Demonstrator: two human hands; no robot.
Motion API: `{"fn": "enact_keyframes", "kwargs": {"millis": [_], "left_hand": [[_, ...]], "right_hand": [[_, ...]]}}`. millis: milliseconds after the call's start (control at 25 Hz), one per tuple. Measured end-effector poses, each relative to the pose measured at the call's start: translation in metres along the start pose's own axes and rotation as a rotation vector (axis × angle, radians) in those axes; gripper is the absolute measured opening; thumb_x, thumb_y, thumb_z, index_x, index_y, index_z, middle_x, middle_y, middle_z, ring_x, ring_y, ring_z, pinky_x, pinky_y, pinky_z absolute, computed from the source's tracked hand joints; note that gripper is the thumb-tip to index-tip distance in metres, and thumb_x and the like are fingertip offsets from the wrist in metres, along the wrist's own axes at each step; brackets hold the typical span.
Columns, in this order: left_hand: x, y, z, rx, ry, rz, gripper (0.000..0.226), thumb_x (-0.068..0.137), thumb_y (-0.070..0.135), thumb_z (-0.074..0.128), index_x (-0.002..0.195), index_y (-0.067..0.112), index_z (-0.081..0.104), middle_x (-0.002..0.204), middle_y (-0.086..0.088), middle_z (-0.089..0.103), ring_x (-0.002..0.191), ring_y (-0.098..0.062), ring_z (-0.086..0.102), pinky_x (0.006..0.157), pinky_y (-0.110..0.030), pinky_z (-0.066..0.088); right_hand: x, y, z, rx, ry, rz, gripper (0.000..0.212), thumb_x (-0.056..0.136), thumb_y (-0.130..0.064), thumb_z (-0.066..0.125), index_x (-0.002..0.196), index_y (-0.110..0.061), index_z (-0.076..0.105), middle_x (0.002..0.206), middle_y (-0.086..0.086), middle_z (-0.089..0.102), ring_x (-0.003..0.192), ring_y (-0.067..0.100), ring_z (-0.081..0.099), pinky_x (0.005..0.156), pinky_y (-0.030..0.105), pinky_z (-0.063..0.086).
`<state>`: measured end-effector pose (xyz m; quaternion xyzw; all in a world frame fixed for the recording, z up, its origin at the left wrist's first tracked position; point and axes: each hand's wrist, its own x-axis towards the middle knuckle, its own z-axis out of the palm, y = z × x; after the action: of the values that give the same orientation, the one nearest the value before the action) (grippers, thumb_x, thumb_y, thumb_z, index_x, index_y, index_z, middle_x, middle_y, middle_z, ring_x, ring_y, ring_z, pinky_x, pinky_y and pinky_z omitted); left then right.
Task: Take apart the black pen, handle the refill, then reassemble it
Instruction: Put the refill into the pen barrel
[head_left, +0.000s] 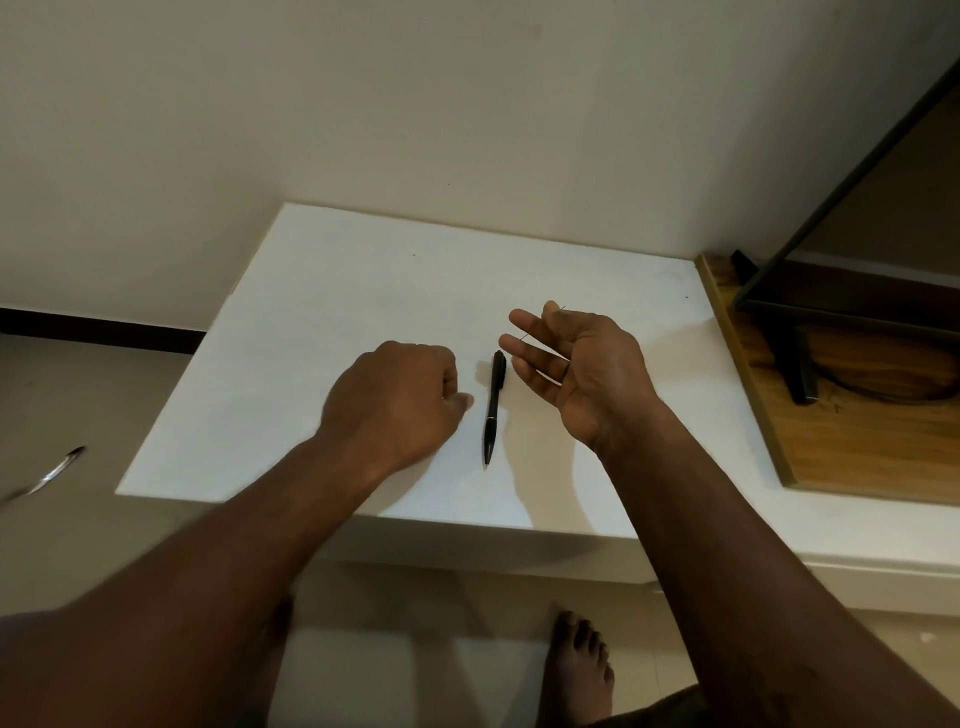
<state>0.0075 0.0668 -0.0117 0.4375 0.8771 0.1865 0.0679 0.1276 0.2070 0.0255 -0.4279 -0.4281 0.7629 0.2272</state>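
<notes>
Black pen (493, 408) lies whole on the white tabletop (322, 291), long axis running roughly away from the viewer, writing tip toward the near edge, clip end toward the wall. It rests in the gap between the two hands; neither hand touches it.

Left hand (397, 397): back up, curled into a loose fist, resting on or just over the tabletop, just left of the pen. Thumb tip points toward the pen barrel, a small gap between them. Nothing visible in the fist.

Right hand (576, 371): raised above the tabletop, palm turned up and toward the left, fingers spread apart and slightly bent, just right of the pen's clip end. A thin pale line crosses the fingers; cannot tell what it is. Hand casts a shadow on the tabletop beneath it.

Surroundings: plain wall behind the tabletop. At the right, a wooden surface (857, 431) butts against the tabletop and carries a dark metal frame (800, 312). Tiled floor below; a bare foot (576, 670) near the bottom edge. A shiny metallic object (54, 473) at the far left, blurred.
</notes>
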Motion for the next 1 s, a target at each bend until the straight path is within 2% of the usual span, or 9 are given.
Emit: {"fn": "enact_keyframes", "kwargs": {"millis": [80,280,480,560,680,760,920,1000], "left_hand": [[-0.004,0.009,0.008,-0.039,-0.006,0.023,0.025,0.089,0.057,0.067,0.088,0.032,0.068,0.08,0.01,0.069,0.072,-0.012,0.062,0.065,-0.029,0.05],[-0.006,0.026,0.027,-0.005,0.015,-0.005,0.047,0.087,0.067,0.064,0.112,0.028,0.068,0.099,0.005,0.074,0.077,-0.011,0.055,0.065,-0.028,0.043],[-0.011,0.036,0.037,0.062,-0.011,-0.063,0.05,0.085,0.07,0.062,0.107,0.024,0.068,0.089,0.004,0.071,0.072,-0.012,0.054,0.064,-0.029,0.045],[-0.012,0.039,0.035,0.066,-0.025,-0.087,0.043,0.086,0.063,0.065,0.102,0.024,0.069,0.079,0.007,0.064,0.07,-0.012,0.055,0.064,-0.028,0.045],[-0.012,0.038,0.029,0.052,-0.035,-0.112,0.028,0.087,0.049,0.066,0.092,0.022,0.071,0.067,0.008,0.058,0.063,-0.013,0.055,0.056,-0.025,0.038],[-0.012,0.036,0.024,0.032,-0.045,-0.125,0.024,0.087,0.046,0.065,0.089,0.023,0.07,0.067,0.008,0.059,0.06,-0.012,0.053,0.052,-0.023,0.034],[-0.008,0.026,0.009,-0.096,0.001,-0.129,0.019,0.091,0.044,0.063,0.086,0.026,0.066,0.077,0.008,0.068,0.07,-0.015,0.06,0.056,-0.027,0.042],[-0.007,0.019,0.002,-0.149,0.051,-0.107,0.016,0.095,0.041,0.063,0.088,0.027,0.064,0.078,0.008,0.068,0.07,-0.014,0.06,0.054,-0.025,0.039]], "right_hand": [[0.001,-0.001,-0.001,0.003,0.03,-0.01,0.011,0.108,-0.021,0.057,0.111,-0.016,0.066,0.103,0.002,0.084,0.098,0.025,0.081,0.079,0.034,0.061],[0.002,-0.003,0.0,-0.002,0.1,-0.005,0.02,0.109,-0.028,0.057,0.1,-0.015,0.069,0.097,0.0,0.084,0.094,0.02,0.08,0.071,0.03,0.058],[0.0,-0.005,0.0,-0.003,0.123,0.004,0.021,0.108,-0.028,0.059,0.096,-0.015,0.071,0.093,0.0,0.084,0.092,0.019,0.078,0.073,0.031,0.058],[0.0,-0.005,-0.001,-0.008,0.123,0.007,0.021,0.107,-0.028,0.06,0.095,-0.015,0.071,0.089,-0.001,0.083,0.091,0.018,0.077,0.072,0.03,0.057],[0.0,-0.006,-0.001,-0.008,0.113,0.01,0.021,0.106,-0.029,0.061,0.094,-0.015,0.072,0.088,-0.002,0.083,0.09,0.017,0.076,0.073,0.029,0.056],[0.0,-0.007,-0.002,-0.012,0.112,0.006,0.02,0.105,-0.029,0.063,0.095,-0.016,0.073,0.088,-0.003,0.083,0.09,0.017,0.076,0.073,0.029,0.056],[0.0,-0.01,-0.004,-0.021,0.127,-0.031,0.018,0.103,-0.028,0.066,0.092,-0.016,0.074,0.085,-0.004,0.082,0.088,0.015,0.076,0.072,0.028,0.056],[0.001,-0.014,-0.007,-0.023,0.155,-0.073,0.019,0.101,-0.029,0.068,0.089,-0.017,0.075,0.086,-0.004,0.082,0.087,0.014,0.076,0.075,0.028,0.056]]}}
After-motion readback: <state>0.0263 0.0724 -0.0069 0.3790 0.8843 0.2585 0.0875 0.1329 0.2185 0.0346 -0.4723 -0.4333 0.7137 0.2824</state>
